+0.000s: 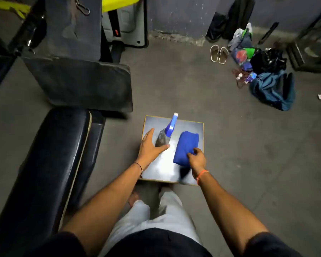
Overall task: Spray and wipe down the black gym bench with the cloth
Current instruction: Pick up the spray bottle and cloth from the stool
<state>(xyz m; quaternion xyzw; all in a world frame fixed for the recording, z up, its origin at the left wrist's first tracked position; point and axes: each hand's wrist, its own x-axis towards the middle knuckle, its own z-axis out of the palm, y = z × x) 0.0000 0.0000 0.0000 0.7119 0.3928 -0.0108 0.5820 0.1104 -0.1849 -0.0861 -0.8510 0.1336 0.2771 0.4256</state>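
Reaching for the spray bottle (165,135) and blue cloth (186,146) on a square metal stand (163,166)
My left hand (149,146) lies spread against the bottle's base, fingers straight, gripping nothing; my right hand (196,160) pinches the folded cloth's near edge. The black gym bench (50,154) stands just left of me

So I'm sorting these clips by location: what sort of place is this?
Most likely a gym: a long black padded bench on the left, worn equipment pads beyond it, and bags and sandals left on the floor by the wall.
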